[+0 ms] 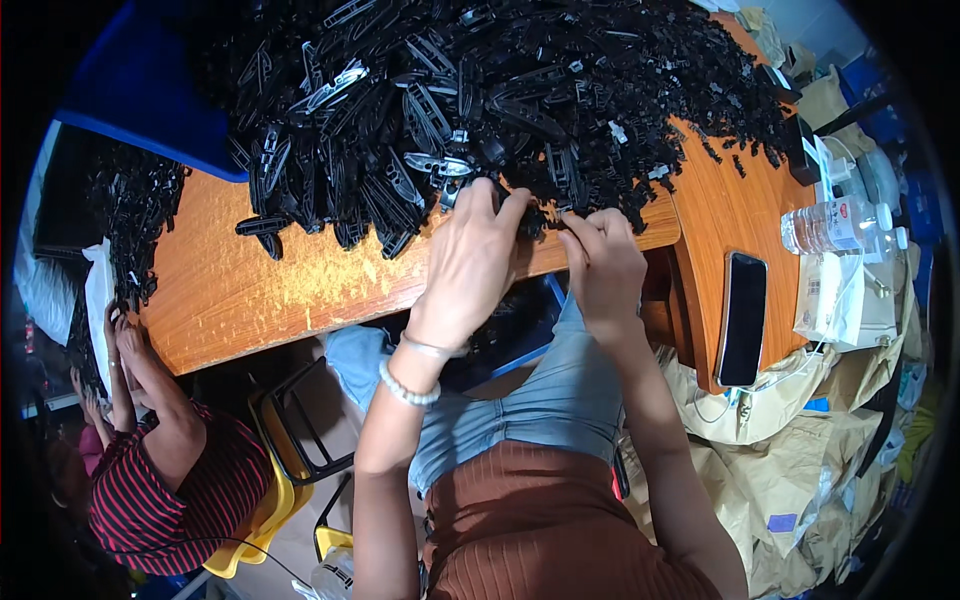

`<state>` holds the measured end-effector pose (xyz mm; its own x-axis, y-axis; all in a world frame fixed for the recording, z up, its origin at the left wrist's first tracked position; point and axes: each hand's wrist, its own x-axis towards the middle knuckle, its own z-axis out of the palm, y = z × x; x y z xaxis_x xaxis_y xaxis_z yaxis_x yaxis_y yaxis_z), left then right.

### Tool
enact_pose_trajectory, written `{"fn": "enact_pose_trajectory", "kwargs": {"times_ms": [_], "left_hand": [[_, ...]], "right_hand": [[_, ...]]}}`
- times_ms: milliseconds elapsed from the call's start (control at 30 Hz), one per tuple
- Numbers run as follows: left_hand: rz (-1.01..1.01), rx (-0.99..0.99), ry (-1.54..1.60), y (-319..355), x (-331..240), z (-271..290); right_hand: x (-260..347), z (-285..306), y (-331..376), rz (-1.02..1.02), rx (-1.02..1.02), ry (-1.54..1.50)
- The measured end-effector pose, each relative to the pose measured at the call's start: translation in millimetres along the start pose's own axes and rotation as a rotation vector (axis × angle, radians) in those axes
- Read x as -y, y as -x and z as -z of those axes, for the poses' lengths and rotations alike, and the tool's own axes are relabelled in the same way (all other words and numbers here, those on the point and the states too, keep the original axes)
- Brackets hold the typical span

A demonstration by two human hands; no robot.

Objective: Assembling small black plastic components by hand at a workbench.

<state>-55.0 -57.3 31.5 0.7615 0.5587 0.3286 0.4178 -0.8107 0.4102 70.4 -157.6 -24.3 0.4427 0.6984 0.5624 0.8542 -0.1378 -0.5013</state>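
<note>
A large heap of black plastic parts (420, 110) covers the far side of the wooden table (290, 280). Long oval clip-like pieces lie mostly to the left, small jagged ones to the right. At the heap's near edge, my left hand (465, 255) is closed with its fingers curled over a black plastic part (503, 192), mostly hidden beneath them. Just right of it, my right hand (608, 262) pinches thumb and fingers together beside small black pieces (546, 216). What sits in that pinch is too small to make out. Both hands are close together above the table's front edge.
A phone (743, 318) lies on the table's right part, near a clear water bottle (835, 227). A blue bin (160, 95) stands at the far left. A person in a striped top (180, 490) works at the left. Brown paper sacks (770, 490) lie at the lower right.
</note>
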Motion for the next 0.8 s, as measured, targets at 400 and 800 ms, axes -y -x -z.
{"fn": "enact_pose_trajectory", "kwargs": {"times_ms": [400, 800], "left_hand": [[-0.014, -0.307, 0.349, 26.7, 11.8, 11.1], [0.617, 0.169, 1.300, 79.2, -3.8, 9.0]], "right_hand": [[4.8, 10.7, 1.9, -0.056, -0.106, -0.310], [41.5, 32.4, 26.2, -0.507, 0.293, -1.017]]}}
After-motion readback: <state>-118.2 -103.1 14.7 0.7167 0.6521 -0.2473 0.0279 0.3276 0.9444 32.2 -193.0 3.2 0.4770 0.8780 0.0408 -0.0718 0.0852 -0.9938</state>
